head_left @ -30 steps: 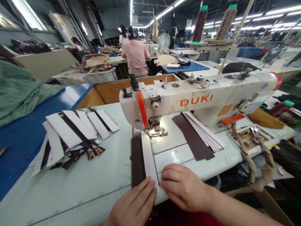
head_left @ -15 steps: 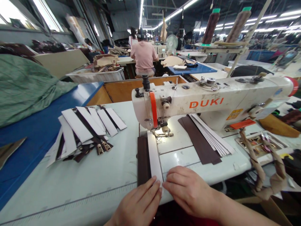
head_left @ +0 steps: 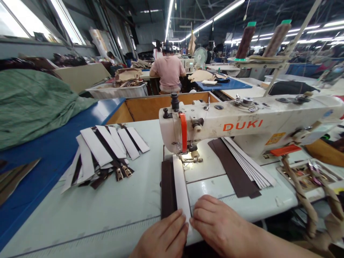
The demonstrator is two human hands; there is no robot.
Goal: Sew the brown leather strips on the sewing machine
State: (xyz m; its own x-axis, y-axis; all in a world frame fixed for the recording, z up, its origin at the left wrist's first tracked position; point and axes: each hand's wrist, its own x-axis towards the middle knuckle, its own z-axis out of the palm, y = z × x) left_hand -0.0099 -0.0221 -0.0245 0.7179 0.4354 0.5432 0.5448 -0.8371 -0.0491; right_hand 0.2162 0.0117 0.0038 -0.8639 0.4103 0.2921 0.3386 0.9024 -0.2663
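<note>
Your left hand (head_left: 161, 234) and right hand (head_left: 220, 224) lie open, apart, pressing the white strip (head_left: 181, 186) on the sewing table (head_left: 107, 229), and its far end needs guiding under the presser foot (head_left: 191, 160).

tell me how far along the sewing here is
The pile of white-backed strips with metal zip pulls looks finished. In hand: the left hand and right hand rest on a white strip in front of the presser foot. Left: the stack under the machine arm looks unsewn.
</note>
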